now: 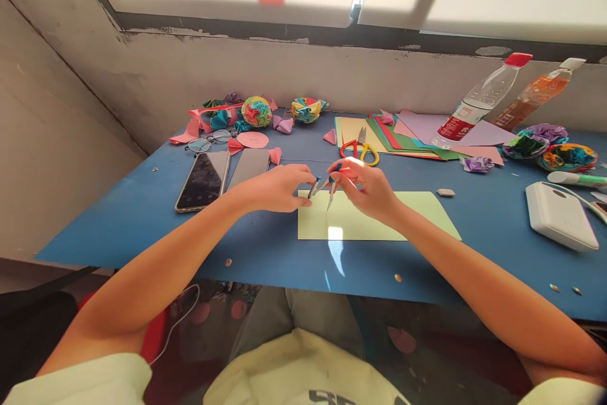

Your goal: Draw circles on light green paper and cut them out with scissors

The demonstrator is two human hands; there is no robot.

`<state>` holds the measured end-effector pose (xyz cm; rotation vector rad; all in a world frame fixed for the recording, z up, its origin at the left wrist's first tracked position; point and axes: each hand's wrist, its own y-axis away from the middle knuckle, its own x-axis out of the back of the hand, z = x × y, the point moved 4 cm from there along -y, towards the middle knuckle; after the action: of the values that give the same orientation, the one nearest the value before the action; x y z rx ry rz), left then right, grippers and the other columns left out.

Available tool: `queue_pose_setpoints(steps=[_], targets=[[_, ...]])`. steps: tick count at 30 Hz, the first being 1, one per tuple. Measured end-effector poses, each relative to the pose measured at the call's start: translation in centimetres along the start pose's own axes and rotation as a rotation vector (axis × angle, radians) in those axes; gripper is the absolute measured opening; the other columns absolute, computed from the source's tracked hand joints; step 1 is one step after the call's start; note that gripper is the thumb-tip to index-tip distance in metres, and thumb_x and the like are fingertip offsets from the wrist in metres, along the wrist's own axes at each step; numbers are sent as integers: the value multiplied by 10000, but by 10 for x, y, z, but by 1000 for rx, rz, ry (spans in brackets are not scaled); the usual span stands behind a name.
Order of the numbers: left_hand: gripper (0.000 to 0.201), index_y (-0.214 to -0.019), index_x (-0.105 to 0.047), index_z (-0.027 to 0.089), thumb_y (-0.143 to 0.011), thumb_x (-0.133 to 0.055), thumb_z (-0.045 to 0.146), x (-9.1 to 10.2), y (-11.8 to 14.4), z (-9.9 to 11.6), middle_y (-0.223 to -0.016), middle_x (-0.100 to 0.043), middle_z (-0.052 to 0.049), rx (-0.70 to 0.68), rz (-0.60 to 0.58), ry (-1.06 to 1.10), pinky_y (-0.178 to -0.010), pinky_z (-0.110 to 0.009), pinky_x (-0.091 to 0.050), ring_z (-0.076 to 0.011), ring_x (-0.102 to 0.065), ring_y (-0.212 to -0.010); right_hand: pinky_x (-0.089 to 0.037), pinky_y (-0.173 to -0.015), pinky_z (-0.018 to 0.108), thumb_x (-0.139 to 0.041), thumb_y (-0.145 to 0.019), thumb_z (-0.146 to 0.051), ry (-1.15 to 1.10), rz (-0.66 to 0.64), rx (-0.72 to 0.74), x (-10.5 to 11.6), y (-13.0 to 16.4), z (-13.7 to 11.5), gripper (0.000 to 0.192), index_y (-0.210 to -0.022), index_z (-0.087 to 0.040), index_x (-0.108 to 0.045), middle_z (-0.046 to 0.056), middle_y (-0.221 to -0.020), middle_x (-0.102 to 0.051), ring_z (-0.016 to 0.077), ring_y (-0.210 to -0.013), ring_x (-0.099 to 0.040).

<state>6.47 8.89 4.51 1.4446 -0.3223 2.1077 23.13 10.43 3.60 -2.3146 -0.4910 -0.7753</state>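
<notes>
A metal drawing compass [331, 195] with blue parts hangs above a pale green sheet of paper [403, 215], its two legs spread apart. My right hand [367, 187] is closed around its upper part. On the other side, my left hand [284, 189] has thumb and fingertips at the compass's outer leg, pinching it near the sheet's left edge. Whether a leg tip touches the paper I cannot tell. Bright light reflects from the lower edge of the sheet onto the blue table.
Scissors [363, 149] lie beyond the sheet, beside stacked coloured paper [412, 139]. Two phones [203, 181], glasses [199, 144] and a pink paper circle [253, 139] are to the left. Two bottles [478, 105], paper balls [568, 157] and a white power bank [561, 215] stand right.
</notes>
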Motion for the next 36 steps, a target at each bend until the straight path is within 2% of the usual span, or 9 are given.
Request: queue_pose_setpoints(steps=[4,9,11,16,20,23,27,32,36], targets=[[216,-836,-605,188,-839,-430,316,1,-4,1,-897,-639,-34,-109,98,110,-699,-273,-413,-157,-568,-813,-391,-484,192,-459,-901,-393,28,-21,41,3,-1,-5,257,-944,-170,-580,22,-717,-641,86,-534,-544],[195,-740,-584,174,-838,-440,262,-1,-7,2,-768,-629,-22,-144,159,81,-626,-261,-390,-137,-545,-711,-372,-498,213,-523,-870,-322,191,233,198,12,1,-13,192,-963,-178,-610,11,-696,-619,84,-508,-461],[199,-739,-585,170,-841,-442,264,-1,-7,3,-747,-616,-21,-151,172,57,-613,-260,-380,-135,-530,-692,-369,-514,217,-507,-879,-292,221,253,243,14,1,-16,158,-916,-175,-607,15,-703,-620,87,-519,-456],[256,-805,-621,175,-860,-401,294,-1,-6,0,-843,-621,-41,-56,148,-81,-657,-270,-385,-158,-542,-760,-357,-554,226,-412,-917,-233,363,40,307,16,-5,-21,157,-926,-170,-556,41,-790,-631,99,-574,-479],[374,-905,-651,173,-855,-385,430,-5,-1,-4,-943,-607,-78,98,28,-265,-650,-295,-380,-203,-563,-804,-346,-582,236,-365,-936,-228,476,-91,244,20,-10,-19,200,-994,-161,-544,69,-847,-639,118,-633,-510],[534,-1026,-631,188,-757,-460,616,-9,4,-3,-1078,-562,-90,116,-71,-260,-688,-302,-398,-226,-569,-863,-323,-563,239,-326,-946,-234,576,-127,200,25,-11,-18,251,-987,-155,-561,73,-828,-635,122,-622,-507],[682,-1094,-610,194,-651,-514,704,-10,8,0,-1151,-515,-93,114,-150,-241,-705,-309,-409,-231,-564,-876,-301,-543,240,-331,-926,-183,683,-172,210,35,-9,-19,271,-953,-157,-599,75,-849,-647,139,-674,-534],[747,-1122,-600,213,-589,-533,732,-8,11,1,-1193,-487,-84,125,-199,-203,-660,-298,-404,-215,-563,-841,-268,-525,233,-344,-917,-159,791,-247,285,47,-5,-28,280,-898,-169,-623,68,-872,-654,146,-743,-559],[709,-1024,-639,192,-575,-538,731,-5,12,1,-1161,-500,-85,129,-192,-183,-642,-298,-395,-212,-559,-820,-209,-493,242,-361,-882,-115,895,-382,274,48,3,-42,253,-839,-168,-604,55,-763,-620,128,-624,-518]])
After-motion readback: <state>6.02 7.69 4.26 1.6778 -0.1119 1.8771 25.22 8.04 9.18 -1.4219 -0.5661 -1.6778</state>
